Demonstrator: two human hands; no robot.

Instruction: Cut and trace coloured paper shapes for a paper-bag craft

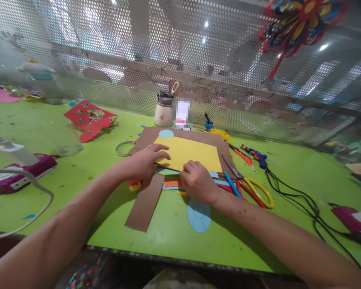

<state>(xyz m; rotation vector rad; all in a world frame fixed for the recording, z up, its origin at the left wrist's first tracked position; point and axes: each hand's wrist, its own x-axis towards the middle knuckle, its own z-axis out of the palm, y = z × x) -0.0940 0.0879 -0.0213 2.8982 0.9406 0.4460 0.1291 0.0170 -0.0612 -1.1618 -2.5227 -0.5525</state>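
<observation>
A yellow sheet of paper (192, 152) lies over brown cardboard (149, 134). My left hand (152, 160) rests at its left end, fingers apart and reaching over the edge. At the sheet's front edge my right hand (197, 180) is closed, its curled fingers gripping the rim; the thumb is mostly hidden. A light blue circle (166, 133) touches the sheet's back left corner. Below my right hand is a light blue oval (199, 216) with drawn lines. A brown cardboard strip (146, 204) and an orange piece (172, 183) lie in front.
Scissors (252, 190) with red and yellow handles and a blue pen (232, 184) lie to the right. Beyond are a cutter (242, 154) and a corded glue gun (258, 157). A tape ring (124, 148), red paper (92, 120) and power strip (21, 172) are left; a bottle (164, 112) stands behind.
</observation>
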